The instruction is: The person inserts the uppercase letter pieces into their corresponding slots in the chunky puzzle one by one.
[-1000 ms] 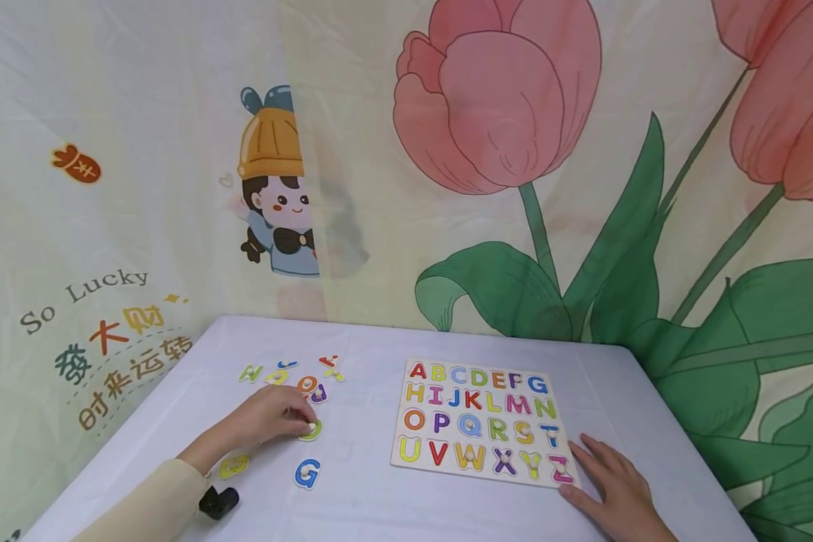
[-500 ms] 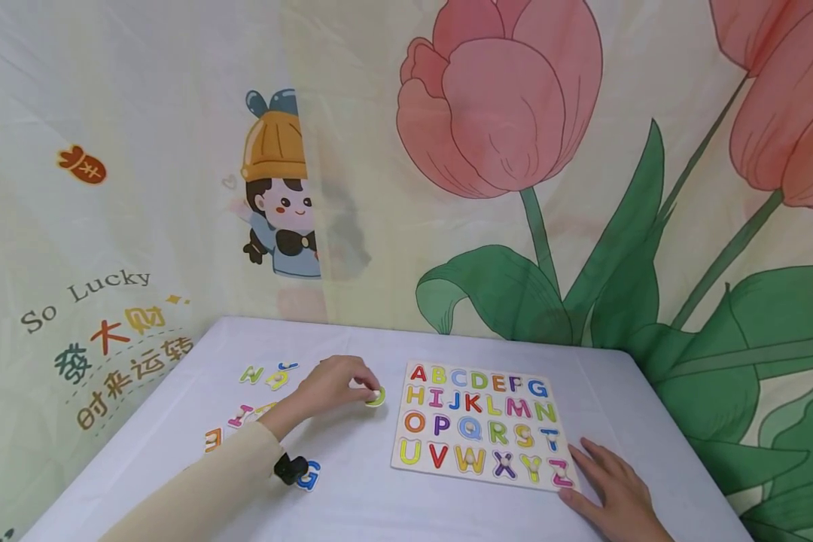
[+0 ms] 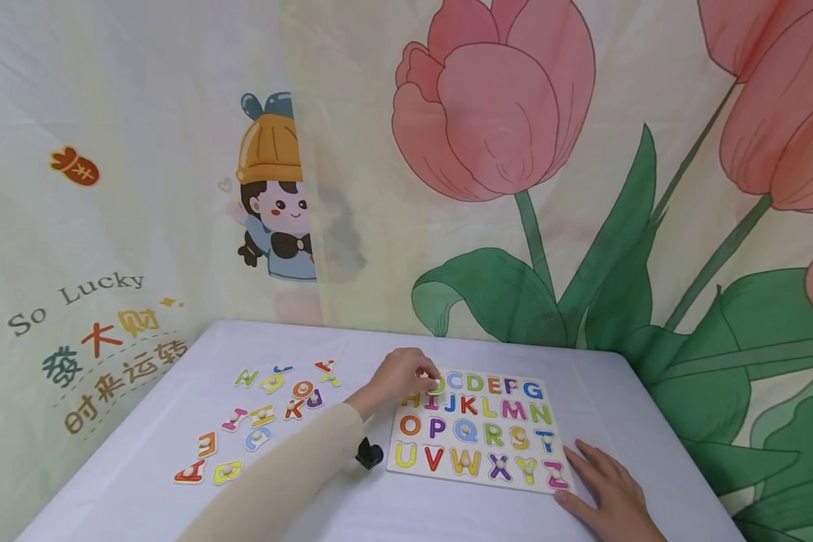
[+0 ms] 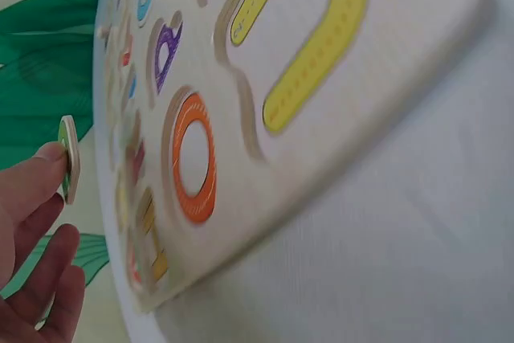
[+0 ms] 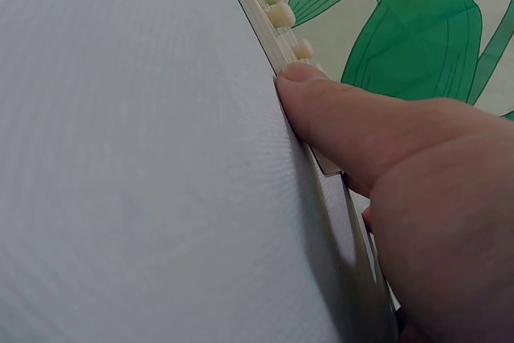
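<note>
My left hand [image 3: 401, 374] is over the upper left part of the wooden alphabet board [image 3: 388, 461], pinching a green letter puzzle piece [image 3: 436, 385] between thumb and fingers. In the left wrist view the piece [image 4: 71, 158] is seen edge-on, raised off the board, so its letter cannot be read there. The right hand [image 3: 608, 489] lies at the board's lower right corner, fingers extended along its edge. Its thumb [image 5: 321, 102] presses against the board's side in the right wrist view. Knobbed pieces such as the W [image 3: 465, 463] and X [image 3: 500, 467] sit in the board's lower rows.
Several loose letter pieces lie on the left of the white table [image 3: 352, 519], among them a red A [image 3: 190, 473], a yellow B [image 3: 228, 472], a light blue C [image 3: 257, 438] and an orange O [image 3: 302, 389]. A patterned curtain [image 3: 352, 150] hangs behind the table.
My left hand has carried the green piece rightward from the loose letters to above the board. The sleeve now covers where the blue G lay. The right hand has stayed at the board's corner.
</note>
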`<state>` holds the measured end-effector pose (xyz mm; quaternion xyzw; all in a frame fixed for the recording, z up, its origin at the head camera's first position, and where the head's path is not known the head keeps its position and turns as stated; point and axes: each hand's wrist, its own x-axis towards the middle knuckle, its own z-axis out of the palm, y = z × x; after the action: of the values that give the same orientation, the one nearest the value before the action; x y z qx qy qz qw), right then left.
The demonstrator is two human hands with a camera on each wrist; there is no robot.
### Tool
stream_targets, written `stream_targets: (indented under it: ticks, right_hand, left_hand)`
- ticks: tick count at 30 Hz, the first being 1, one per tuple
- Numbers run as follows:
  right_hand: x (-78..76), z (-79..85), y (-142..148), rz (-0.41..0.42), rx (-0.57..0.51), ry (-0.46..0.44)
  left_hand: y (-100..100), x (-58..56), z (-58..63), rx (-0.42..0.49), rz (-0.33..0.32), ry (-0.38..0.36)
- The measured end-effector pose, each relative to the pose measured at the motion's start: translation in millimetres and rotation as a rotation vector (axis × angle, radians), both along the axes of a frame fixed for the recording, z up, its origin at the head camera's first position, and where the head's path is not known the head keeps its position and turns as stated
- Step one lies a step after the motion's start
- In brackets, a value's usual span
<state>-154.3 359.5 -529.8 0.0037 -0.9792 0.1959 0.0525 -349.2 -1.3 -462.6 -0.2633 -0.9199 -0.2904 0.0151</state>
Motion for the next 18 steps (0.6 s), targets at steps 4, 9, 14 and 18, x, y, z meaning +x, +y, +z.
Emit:
stream_targets:
  ticks: [4,9,14,18]
  right_hand:
    - [0.0,1.3,-0.9,0.001,0.003,0.006]
    - [0.0,1.4,-0.2,-0.002,-0.007,-0.014]
    - [0.9,0.8,-0.2,-0.002,-0.007,-0.014]
    - [0.4,1.2,-1.8,-0.007,-0.003,-0.018]
  left_hand:
    - [15.1,-6.7,-10.3,0.039,0.008,-0.037]
    - [31.4,-12.2,-17.7,0.08,-0.008,-0.06]
    - [49.6,-16.7,-21.0,0.097,-0.018,-0.064]
    - [60.4,-21.7,-25.7,0.081,-0.042,-0.019]
